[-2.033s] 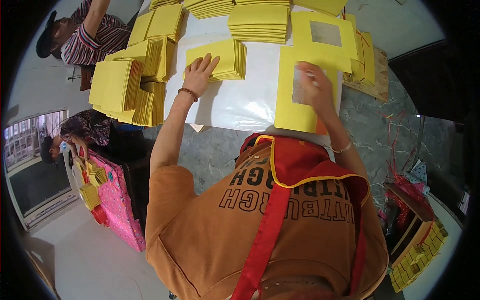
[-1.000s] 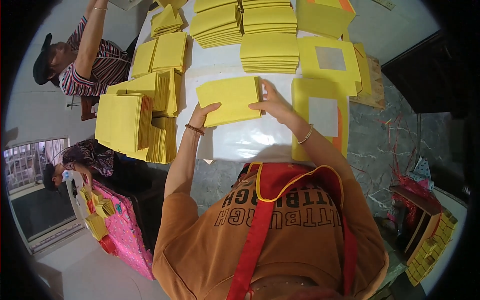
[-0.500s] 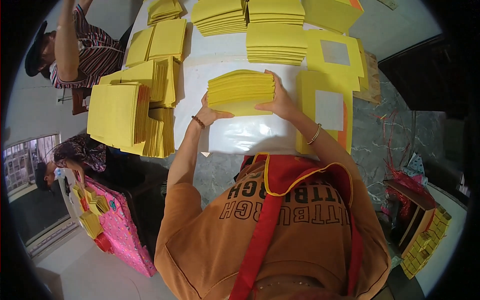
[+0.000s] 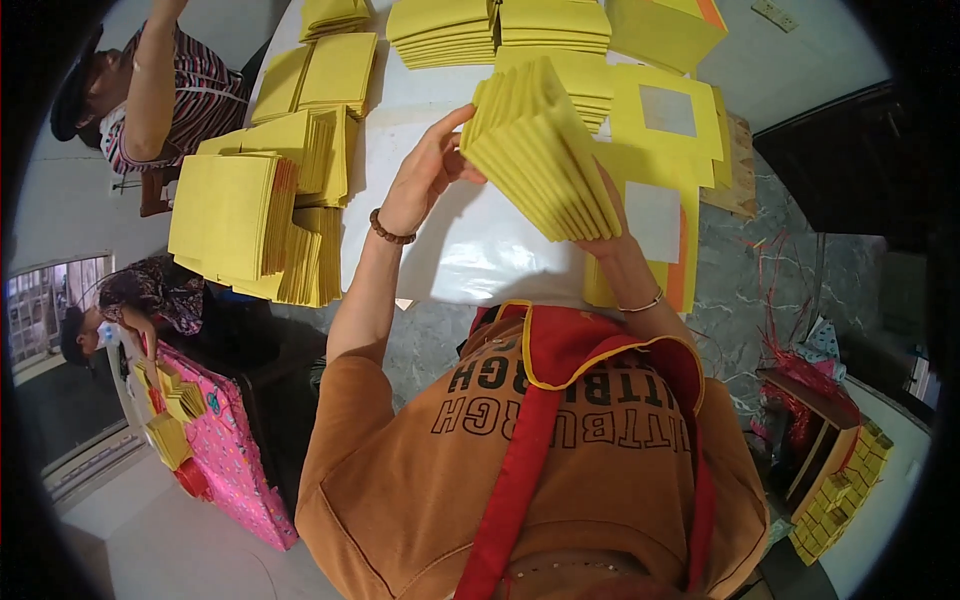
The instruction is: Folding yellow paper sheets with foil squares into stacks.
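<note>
Both hands are up off the worktop point(image 4: 470, 260) with a thick bundle of yellow folded sheets point(image 4: 545, 150) between them, tipped on edge so the layered edges fan toward the person — held that way, I'd judge, to square or count the sheets where they can be seen. The right hand point(image 4: 610, 235) carries the weight from below, its grip closed around the bundle's lower corner. The left hand point(image 4: 425, 175) steadies the near end, fingers pinching the bundle's edge and the forefinger raised along the top. Beneath lies a white plastic sheet point(image 4: 490, 255) — a clean spot amid the stock. Finished yellow stacks point(image 4: 250, 220) are banked to the left and along the far side point(image 4: 500, 30), within reach. Another person point(image 4: 150, 90) sits at the far left corner.
</note>
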Tool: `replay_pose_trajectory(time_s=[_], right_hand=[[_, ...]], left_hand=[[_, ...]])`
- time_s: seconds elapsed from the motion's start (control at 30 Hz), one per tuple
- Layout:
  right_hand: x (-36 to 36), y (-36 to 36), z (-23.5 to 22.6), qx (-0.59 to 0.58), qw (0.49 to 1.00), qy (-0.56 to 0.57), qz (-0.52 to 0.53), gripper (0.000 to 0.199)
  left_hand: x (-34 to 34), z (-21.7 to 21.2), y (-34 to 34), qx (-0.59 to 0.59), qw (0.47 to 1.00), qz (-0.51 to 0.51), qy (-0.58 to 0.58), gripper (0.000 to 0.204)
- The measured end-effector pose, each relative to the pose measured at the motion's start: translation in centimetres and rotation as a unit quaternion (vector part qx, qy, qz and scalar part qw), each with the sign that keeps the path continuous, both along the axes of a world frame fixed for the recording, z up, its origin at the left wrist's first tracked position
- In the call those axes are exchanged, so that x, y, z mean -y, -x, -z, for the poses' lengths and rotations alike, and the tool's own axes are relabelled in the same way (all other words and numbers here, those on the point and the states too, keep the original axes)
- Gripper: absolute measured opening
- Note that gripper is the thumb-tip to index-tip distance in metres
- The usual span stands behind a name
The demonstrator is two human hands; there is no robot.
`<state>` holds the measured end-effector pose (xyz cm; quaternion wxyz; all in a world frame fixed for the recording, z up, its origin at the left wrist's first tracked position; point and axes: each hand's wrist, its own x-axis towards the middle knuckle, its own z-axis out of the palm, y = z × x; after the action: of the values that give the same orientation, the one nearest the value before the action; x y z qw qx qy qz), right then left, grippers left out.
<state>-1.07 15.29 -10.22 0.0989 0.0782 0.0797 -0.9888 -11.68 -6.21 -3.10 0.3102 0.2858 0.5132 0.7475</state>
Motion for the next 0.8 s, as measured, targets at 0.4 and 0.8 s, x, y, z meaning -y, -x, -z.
replay_pose_trajectory(time_s=[0.4,0.8], right_hand=[[1.1,-0.9,1.8,-0.052,0.984,0.168,-0.035,0.046],[1.8,-1.0,2.4,-0.016,0.987,0.153,-0.050,0.046]], left_hand=[[-3.3,-2.1,-2.6,-0.133,0.969,-0.148,0.144,0.044],[-4.3,-3.1,-3.8,-0.332,0.842,-0.285,0.317,0.032]])
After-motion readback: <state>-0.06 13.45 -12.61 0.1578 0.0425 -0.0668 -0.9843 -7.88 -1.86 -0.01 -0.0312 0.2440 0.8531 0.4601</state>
